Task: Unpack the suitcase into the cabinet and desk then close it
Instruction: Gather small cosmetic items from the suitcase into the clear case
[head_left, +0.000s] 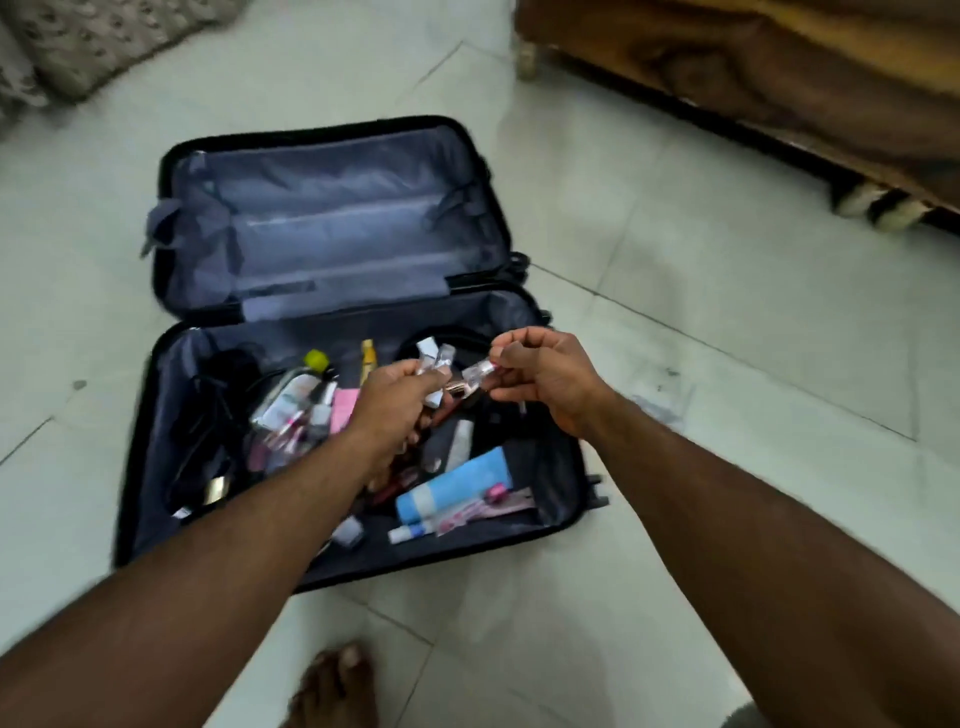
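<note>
A black suitcase (156, 395) with a blue-grey lining lies open on the tiled floor. Its far half is bare; its near half holds several toiletries: a blue tube (457, 483), a clear bottle with a yellow-green cap (306, 374), a yellow bottle (368, 358), pink items and black cables. My left hand (395, 395) grips a bunch of small clear and white cosmetic tubes (434, 358) above the near half. My right hand (545, 379) pinches a small clear tube (478, 375) just right of that bunch.
Wooden furniture (753, 67) on short legs stands at the back right. A patterned cloth (78, 47) lies at the back left. My bare foot (337, 691) rests on the floor in front of the suitcase. A small clear wrapper (660, 400) lies on the tiles to the right.
</note>
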